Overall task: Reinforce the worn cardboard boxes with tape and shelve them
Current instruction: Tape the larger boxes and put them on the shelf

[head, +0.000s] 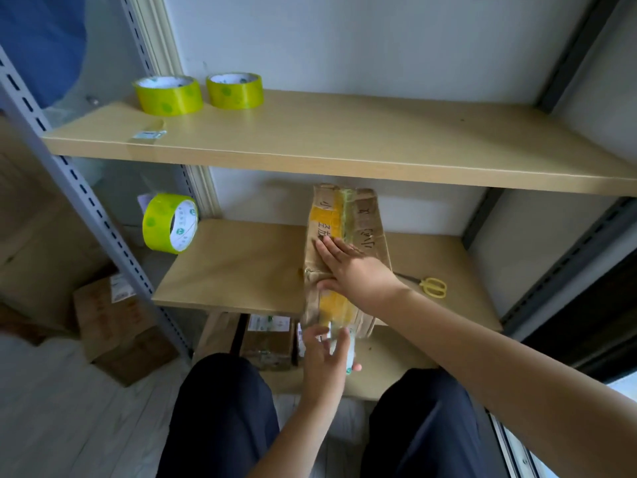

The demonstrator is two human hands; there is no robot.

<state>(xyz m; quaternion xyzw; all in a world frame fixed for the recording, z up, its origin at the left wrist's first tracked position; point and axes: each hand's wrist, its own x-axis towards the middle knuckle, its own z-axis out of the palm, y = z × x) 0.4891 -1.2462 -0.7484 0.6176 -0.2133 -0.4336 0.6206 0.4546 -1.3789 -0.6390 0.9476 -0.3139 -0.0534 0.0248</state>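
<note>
My right hand (348,267) presses flat on the box (344,250), its long axis overhanging the shelf (234,267) front edge toward my left hand (325,353), nearer, gripping the tape (346,346).

Metal shelving unit with slotted grey uprights (86,201) and two pale wooden shelves: upper shelf (379,146), lower shelf (241,267). Plain white wall (344,39) behind, with cream trim (155,39) running vertically at left. Light wood-grain floor (69,408) below. Dark frame (586,305) at right; bright window strip (624,388) at lower right. Soft, even daylight.
</note>
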